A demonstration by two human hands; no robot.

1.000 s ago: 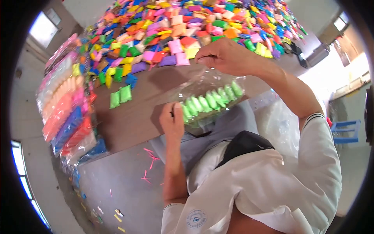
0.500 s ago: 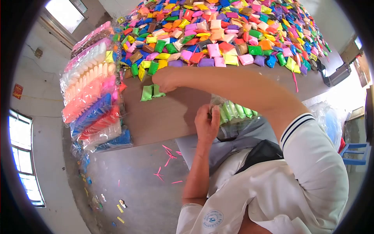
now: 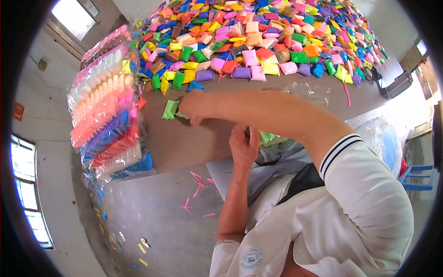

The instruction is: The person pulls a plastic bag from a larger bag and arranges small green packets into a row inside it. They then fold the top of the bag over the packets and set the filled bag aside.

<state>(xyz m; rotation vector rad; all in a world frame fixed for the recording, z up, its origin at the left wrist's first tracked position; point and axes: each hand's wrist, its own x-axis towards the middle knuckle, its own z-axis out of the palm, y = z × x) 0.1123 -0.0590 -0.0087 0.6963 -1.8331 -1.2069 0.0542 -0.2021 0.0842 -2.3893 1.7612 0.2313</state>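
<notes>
My right hand [image 3: 194, 107] reaches across to the left side of the table. Its fingers are bent down over a light green packet that is mostly hidden beneath them. Just left of them lies another light green packet [image 3: 170, 110], flat on the tabletop. Near the table's front edge, my left hand [image 3: 244, 144] grips the opening of a clear plastic bag [image 3: 277, 143] holding several light green packets. My right forearm covers part of that bag.
A large heap of small colourful packets [image 3: 249, 41] covers the back of the brown table [image 3: 184, 145]. Bagged rows of packets [image 3: 99, 111] are stacked along the left edge. A black tape dispenser [image 3: 397, 87] stands at the right. Pink strips [image 3: 187, 206] litter the floor.
My right hand has moved slightly down, onto the right-hand light green packet. My right forearm has lowered over the bag and hides more of it. The left hand stays in place.
</notes>
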